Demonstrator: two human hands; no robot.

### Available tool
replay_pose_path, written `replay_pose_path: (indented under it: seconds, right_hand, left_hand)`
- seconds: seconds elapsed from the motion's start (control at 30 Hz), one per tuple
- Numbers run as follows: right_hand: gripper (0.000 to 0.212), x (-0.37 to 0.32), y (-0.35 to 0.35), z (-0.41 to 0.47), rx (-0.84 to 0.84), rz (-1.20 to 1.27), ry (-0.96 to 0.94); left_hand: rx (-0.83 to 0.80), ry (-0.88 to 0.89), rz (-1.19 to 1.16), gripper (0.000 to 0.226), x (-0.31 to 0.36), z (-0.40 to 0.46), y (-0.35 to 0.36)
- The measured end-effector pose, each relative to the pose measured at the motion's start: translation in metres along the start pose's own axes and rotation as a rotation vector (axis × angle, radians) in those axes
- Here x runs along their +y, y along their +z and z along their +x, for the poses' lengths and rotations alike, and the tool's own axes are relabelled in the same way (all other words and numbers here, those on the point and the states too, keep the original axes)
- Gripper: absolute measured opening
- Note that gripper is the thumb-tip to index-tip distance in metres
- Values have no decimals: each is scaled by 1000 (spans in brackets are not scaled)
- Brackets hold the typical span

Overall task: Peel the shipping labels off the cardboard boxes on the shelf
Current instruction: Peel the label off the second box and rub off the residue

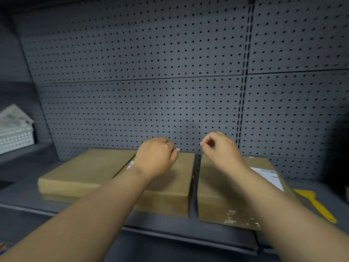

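Three flat cardboard boxes are shown side by side on a grey shelf (170,231) backed by perforated panel (143,76): the left box (83,171), the middle box (170,193) and the right box (222,195). A white shipping label (268,176) is seen on the right box, and a sliver of another label (130,164) on the middle box. The left hand (156,157) and right hand (221,148) are held above the boxes, fingers curled, nothing gripped. A yellow scraper (317,205) lies at right, a white basket (15,137) at left.

Three brown cardboard boxes (88,167) are lying flat side by side on the grey shelf (179,227); a white shipping label (268,176) is sticking atop the rightmost.
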State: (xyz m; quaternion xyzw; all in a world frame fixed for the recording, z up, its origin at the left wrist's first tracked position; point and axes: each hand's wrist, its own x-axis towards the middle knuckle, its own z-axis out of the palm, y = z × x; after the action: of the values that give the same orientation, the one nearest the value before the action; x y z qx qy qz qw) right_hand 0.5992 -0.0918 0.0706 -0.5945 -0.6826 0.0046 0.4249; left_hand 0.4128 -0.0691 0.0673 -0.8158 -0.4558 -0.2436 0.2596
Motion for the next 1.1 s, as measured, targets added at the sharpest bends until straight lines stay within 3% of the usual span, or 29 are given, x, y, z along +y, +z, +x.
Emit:
replay_pose_path:
  seconds: [0.23,0.53,0.93,1.1]
  right_hand:
    - [11,-31,69,-7,-132,-21,42]
    - [12,-38,103,13,-252,-65,-32]
    - [15,-46,146,22,-361,-107,-100]
    - [14,-60,168,18,-370,-162,-108]
  left_hand:
    - [-63,-91,-10,38,-72,-44,12]
    - [-136,-206,38,36,-112,-63,24]
    - [-195,-191,20,34,-140,-77,45]
    - [-216,-128,-47,46,-160,-78,54]
